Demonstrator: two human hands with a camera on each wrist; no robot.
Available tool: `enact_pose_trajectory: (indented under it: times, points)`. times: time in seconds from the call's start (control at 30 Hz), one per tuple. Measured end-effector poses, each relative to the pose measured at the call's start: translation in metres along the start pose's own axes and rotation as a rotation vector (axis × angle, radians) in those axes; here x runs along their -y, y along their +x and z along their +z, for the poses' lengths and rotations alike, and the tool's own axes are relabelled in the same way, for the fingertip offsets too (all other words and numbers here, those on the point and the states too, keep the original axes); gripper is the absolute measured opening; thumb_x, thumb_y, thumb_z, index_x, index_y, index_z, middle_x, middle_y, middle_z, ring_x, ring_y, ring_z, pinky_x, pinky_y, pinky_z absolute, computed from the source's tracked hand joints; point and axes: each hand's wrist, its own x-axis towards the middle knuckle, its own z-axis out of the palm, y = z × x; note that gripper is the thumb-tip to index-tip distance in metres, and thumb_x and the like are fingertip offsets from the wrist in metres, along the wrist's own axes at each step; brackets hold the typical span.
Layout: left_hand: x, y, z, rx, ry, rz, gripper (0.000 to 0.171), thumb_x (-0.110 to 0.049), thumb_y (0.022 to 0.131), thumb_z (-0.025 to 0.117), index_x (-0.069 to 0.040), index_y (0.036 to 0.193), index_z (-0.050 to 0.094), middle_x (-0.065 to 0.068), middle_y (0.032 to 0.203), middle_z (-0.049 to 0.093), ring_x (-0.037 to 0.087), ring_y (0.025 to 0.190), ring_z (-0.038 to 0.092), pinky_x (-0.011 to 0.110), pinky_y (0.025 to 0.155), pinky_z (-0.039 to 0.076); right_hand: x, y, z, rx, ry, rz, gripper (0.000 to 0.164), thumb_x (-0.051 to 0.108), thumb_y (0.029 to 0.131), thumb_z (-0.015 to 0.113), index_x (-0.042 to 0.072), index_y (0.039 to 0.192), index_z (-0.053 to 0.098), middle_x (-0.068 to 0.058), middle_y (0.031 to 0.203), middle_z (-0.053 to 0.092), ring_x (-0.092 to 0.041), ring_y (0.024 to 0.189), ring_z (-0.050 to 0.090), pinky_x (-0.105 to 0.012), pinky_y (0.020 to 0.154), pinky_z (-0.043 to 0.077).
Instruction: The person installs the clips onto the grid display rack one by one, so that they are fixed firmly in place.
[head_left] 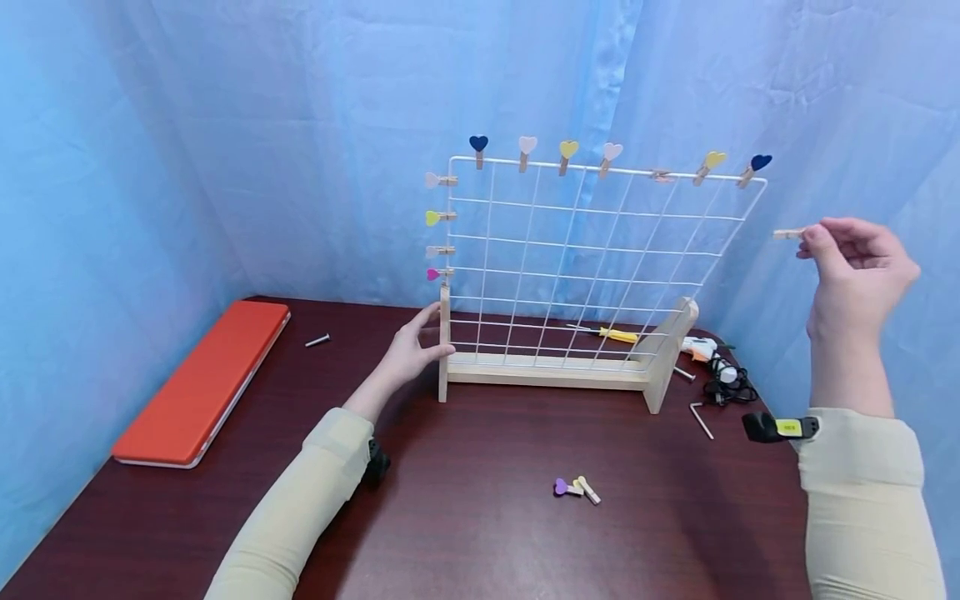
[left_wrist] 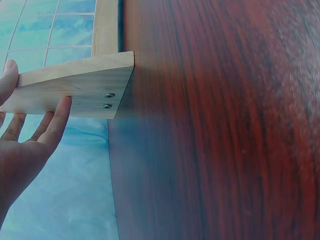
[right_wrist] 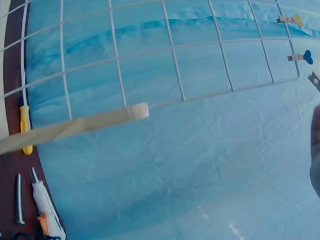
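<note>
A white wire grid (head_left: 585,246) stands in a wooden stand (head_left: 547,372), with several heart clothespins (head_left: 568,151) along its top bar and more on its left side. My left hand (head_left: 412,346) holds the stand's left end board (left_wrist: 75,82), its thumb at one edge and fingers against the outer face. Out to the right of the grid, my right hand (head_left: 858,258) pinches a small wooden clothespin (head_left: 787,234) in the air. Only an edge of that hand and the clothespin's tip (right_wrist: 315,80) show in the right wrist view. A purple-heart clothespin (head_left: 562,487) and a yellow one (head_left: 588,490) lie on the table.
An orange-red flat case (head_left: 206,379) lies at the table's left, near a bolt (head_left: 317,341). Behind and right of the stand are a yellow screwdriver (head_left: 618,335), a white glue gun (head_left: 699,347) with black cord, another bolt (head_left: 684,374) and a hex key (head_left: 701,420). Blue curtains surround the table.
</note>
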Motion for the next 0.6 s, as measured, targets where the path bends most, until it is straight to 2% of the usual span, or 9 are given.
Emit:
enact_pose_trajectory:
  times: [0.17,0.33,0.6]
  points:
    - [0.002,0.0,0.0,0.001,-0.005,-0.001,0.078,-0.033,0.076,0.069,-0.024,0.141,0.026,0.006,0.138,0.038,0.027,0.118,0.046,0.038,0.081,0.05,-0.009,0.007,0.013,-0.138,-0.036,-0.061,0.032,0.004,0.064,0.077,-0.015,0.084,0.062,-0.019,0.073,0.063,-0.019,0.057,0.057,-0.025,0.063,0.05]
    - [0.002,0.0,0.0,-0.002,-0.018,-0.012,0.077,-0.032,0.075,0.069,-0.025,0.14,0.027,0.005,0.137,0.039,0.027,0.117,0.046,0.038,0.081,0.05,-0.017,0.005,0.031,-0.239,-0.026,-0.04,0.032,0.007,0.06,0.081,-0.011,0.081,0.064,-0.018,0.07,0.063,-0.019,0.054,0.056,-0.024,0.059,0.048]
    - [0.001,0.001,0.0,0.003,-0.02,-0.014,0.078,-0.034,0.075,0.069,-0.026,0.14,0.027,0.005,0.138,0.037,0.027,0.118,0.045,0.039,0.082,0.049,-0.023,-0.008,0.053,-0.301,-0.154,-0.046,0.024,0.015,0.067,0.077,-0.003,0.08,0.067,-0.011,0.07,0.061,-0.016,0.059,0.055,-0.023,0.06,0.045]
